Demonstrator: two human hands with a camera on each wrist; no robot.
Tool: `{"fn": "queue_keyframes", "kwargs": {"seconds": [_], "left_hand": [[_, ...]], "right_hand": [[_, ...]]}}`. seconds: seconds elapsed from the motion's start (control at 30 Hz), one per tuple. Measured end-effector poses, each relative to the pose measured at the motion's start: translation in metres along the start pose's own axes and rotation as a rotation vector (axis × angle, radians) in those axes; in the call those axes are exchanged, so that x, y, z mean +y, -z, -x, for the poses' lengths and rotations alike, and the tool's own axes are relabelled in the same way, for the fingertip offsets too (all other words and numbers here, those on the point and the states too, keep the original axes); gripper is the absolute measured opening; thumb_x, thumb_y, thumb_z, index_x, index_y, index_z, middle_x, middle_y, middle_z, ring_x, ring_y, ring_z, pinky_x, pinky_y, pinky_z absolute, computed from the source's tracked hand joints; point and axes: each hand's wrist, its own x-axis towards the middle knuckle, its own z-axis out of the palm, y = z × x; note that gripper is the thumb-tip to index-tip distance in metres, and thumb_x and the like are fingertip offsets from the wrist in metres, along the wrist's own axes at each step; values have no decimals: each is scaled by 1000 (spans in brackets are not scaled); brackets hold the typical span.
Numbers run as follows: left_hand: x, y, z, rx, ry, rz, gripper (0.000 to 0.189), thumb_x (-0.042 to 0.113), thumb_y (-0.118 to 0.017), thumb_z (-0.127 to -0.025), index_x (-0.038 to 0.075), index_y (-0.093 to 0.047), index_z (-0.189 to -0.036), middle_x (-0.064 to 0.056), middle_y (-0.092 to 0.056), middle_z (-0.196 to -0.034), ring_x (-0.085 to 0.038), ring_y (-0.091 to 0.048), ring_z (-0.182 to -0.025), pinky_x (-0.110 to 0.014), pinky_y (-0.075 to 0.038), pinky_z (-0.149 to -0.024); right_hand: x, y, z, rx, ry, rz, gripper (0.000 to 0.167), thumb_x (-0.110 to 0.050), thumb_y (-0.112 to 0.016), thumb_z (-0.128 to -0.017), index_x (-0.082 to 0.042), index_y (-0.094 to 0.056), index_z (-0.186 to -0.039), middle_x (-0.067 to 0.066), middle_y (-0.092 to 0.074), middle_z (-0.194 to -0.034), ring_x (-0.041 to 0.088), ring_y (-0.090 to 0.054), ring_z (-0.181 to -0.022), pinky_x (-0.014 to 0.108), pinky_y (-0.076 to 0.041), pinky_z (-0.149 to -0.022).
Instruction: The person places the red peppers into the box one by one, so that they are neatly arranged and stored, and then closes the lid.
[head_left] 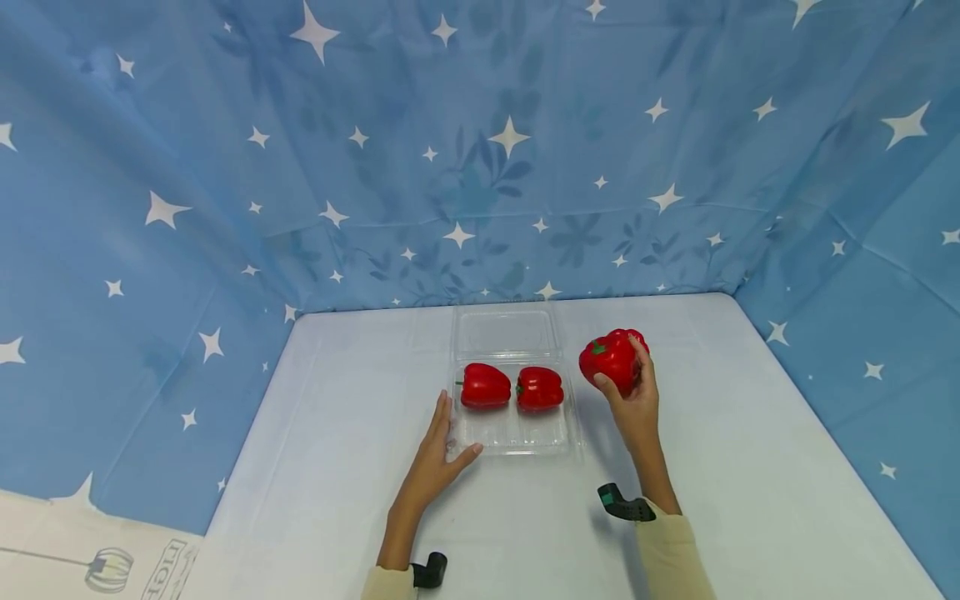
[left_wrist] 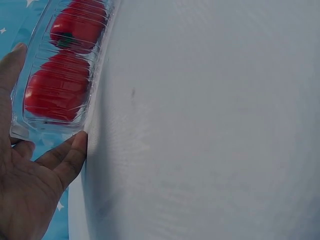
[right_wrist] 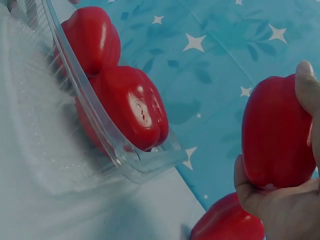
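A clear plastic clamshell box (head_left: 468, 435) lies with its lid (head_left: 504, 332) folded back. Two red bell peppers sit side by side in its far half, a left pepper (head_left: 485, 387) and a right pepper (head_left: 540, 389). My left hand (head_left: 435, 467) rests at the box's near left corner, fingers straight along the side and thumb at the front edge. To the right of the box, my right hand (head_left: 637, 408) grips a red bell pepper (right_wrist: 275, 132) between thumb and fingers. Another red pepper (right_wrist: 227, 222) shows beyond the held one, partly hidden.
The white tabletop (head_left: 337, 392) extends around the box. Blue star-patterned cloth (head_left: 510, 183) hangs behind the table and along both sides. A black wrist camera (head_left: 626, 504) sits on the right wrist, another camera (head_left: 430, 571) on the left.
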Motion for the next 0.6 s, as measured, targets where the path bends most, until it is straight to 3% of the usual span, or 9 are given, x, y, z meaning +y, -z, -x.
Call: {"fn": "queue_keyframes", "kwargs": {"seconds": [0.23,0.43,0.6], "left_hand": [[1,0,1,7,-5,-16,102,55,-68,-85,17,-9,-159,3,-6,-166,-28,-26,-149,-43,-45,-105],[0,0,0,13,-20,-13,101,50,-70,-86,16,-10,-159,1,-7,-166,-31,-29,-147,-44,-45,-104],[-1,0,1,12,-18,-11,101,54,-68,-85,17,-10,-159,3,-6,-166,-29,-27,-148,-43,-46,-104]], "right_hand": [[-4,-10,5,-116,2,26,82,-7,-74,-85,-20,-30,-153,6,-35,-153,27,-33,-141,5,-45,-92],[-6,-20,12,-212,35,65,84,-6,-74,-84,-16,-28,-154,11,-33,-154,27,-33,-140,7,-44,-93],[-10,-29,18,-314,24,67,82,-8,-75,-84,-15,-31,-153,11,-35,-153,29,-36,-139,22,-47,-99]]}}
